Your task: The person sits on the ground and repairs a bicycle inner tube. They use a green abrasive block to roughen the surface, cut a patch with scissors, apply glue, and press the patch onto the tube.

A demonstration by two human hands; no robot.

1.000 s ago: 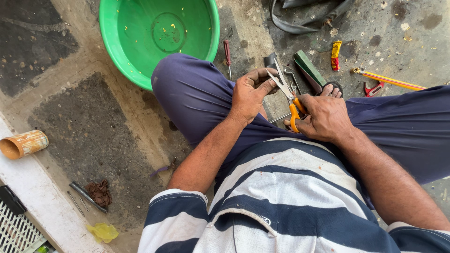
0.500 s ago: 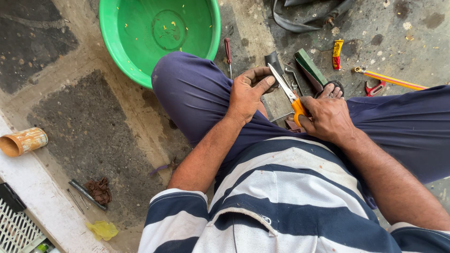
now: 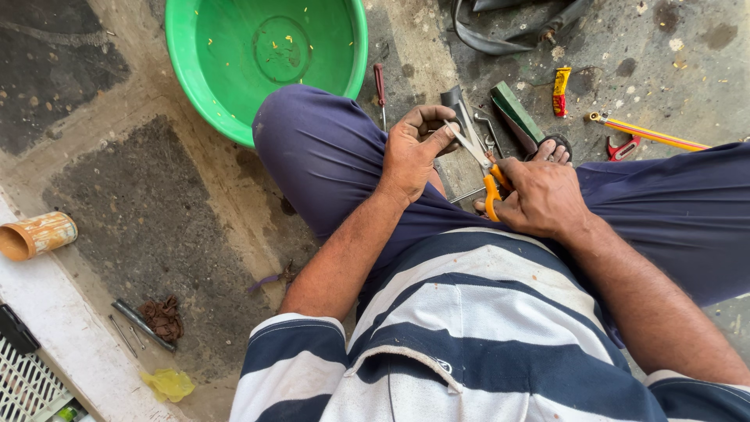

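The right hand (image 3: 543, 195) is closed around the orange handles of a pair of scissors (image 3: 480, 160), fingers through the loops, with the steel blades pointing toward 11 o'clock. The left hand (image 3: 414, 148) is curled shut just beside the blade tips, thumb and fingers pinching a small dark piece (image 3: 455, 101) that the blades meet; what exactly it is cannot be told. Both hands sit over the person's lap, between the knees in dark blue trousers (image 3: 328, 156), with a blue and white striped shirt (image 3: 469, 328) below them.

On the concrete floor (image 3: 156, 203) at 12 o'clock from the left hand stands a green basin (image 3: 203, 70), its rim touching the left knee. A red-handled screwdriver (image 3: 380, 90) lies just beside the basin at its 3 o'clock. At 1 o'clock from the right hand lies a green bar (image 3: 516, 113), and beyond it a small yellow and red wrapper (image 3: 561, 90). Toes in a sandal (image 3: 551, 148) show just above the right hand. At 3 o'clock from them lie a red tool (image 3: 621, 148) and a yellow striped rod (image 3: 648, 134). A black rubber tube (image 3: 508, 35) curls at the top edge.

Well apart, at 9 o'clock, a rusty can (image 3: 35, 234) lies on its side. At 7 o'clock are a dark bolt (image 3: 141, 320), a brown scrap (image 3: 162, 316) and a yellow scrap (image 3: 168, 384).
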